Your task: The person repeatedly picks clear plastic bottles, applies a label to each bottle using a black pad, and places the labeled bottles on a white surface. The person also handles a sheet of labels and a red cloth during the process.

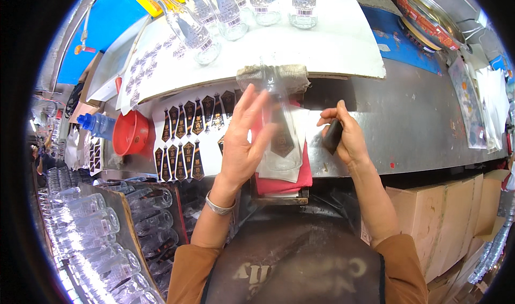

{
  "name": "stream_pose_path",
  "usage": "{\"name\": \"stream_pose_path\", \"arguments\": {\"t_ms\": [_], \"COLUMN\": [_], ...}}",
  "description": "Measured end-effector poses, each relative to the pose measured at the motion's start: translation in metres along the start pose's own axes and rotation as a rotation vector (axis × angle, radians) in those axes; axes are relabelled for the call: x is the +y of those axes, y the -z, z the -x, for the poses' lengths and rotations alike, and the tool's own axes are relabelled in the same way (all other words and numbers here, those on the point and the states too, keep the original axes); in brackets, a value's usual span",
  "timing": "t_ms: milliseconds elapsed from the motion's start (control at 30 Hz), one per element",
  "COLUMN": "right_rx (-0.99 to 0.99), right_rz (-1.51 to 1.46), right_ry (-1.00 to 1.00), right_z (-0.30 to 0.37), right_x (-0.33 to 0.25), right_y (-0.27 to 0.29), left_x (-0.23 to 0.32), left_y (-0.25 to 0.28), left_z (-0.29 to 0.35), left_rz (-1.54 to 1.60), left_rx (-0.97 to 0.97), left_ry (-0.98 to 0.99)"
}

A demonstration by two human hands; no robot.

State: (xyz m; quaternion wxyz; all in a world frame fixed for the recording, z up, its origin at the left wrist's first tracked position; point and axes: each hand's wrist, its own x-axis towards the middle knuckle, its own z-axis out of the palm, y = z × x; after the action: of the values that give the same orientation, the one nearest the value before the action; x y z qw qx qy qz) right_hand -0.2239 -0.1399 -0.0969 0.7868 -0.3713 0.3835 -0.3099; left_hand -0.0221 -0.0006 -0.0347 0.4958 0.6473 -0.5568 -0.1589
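A clear glass bottle [287, 162] lies with its neck across a rolled beige cloth [248, 78], its base toward me on a white cloth over red fabric [301, 178]. On the bottle is a dark tie-shaped label [282, 143]. My left hand [244, 135], fingers spread, hovers at the bottle's left side, slightly blurred; whether it touches the glass I cannot tell. Right of the bottle, my right hand [347, 137] grips a dark, flat, rounded piece [332, 136] between thumb and fingers. Rows of dark tie-shaped labels [188, 113] lie on a white sheet to the left.
Several clear bottles with printed backs [228, 14] stand on the raised white board [332, 46]. A red bowl [130, 134] and a blue-capped bottle [99, 125] sit at left. Crated bottles [88, 226] fill the lower left. Cardboard boxes [434, 218] stand at lower right.
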Motion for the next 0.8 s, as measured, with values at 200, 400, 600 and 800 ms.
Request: {"name": "stream_pose_path", "arguments": {"t_ms": [200, 400, 600, 800], "right_rx": [-0.02, -0.098, -0.153, -0.319], "right_rz": [-0.132, -0.118, 0.103, 0.768], "right_ry": [0.008, 0.029, 0.243, 0.817], "right_z": [0.014, 0.018, 0.012, -0.018], "right_x": [0.003, -0.005, -0.02, -0.068], "right_y": [-0.006, -0.01, -0.031, -0.076], "left_x": [0.001, 0.003, 0.002, -0.007], "left_y": [-0.002, -0.004, -0.004, -0.008], "left_z": [-0.006, -0.005, -0.006, -0.004], "left_rz": [-0.176, -0.153, -0.155, -0.095], "left_rx": [-0.039, -0.022, -0.024, 0.01], "left_ry": [-0.038, -0.014, -0.02, -0.022]}}
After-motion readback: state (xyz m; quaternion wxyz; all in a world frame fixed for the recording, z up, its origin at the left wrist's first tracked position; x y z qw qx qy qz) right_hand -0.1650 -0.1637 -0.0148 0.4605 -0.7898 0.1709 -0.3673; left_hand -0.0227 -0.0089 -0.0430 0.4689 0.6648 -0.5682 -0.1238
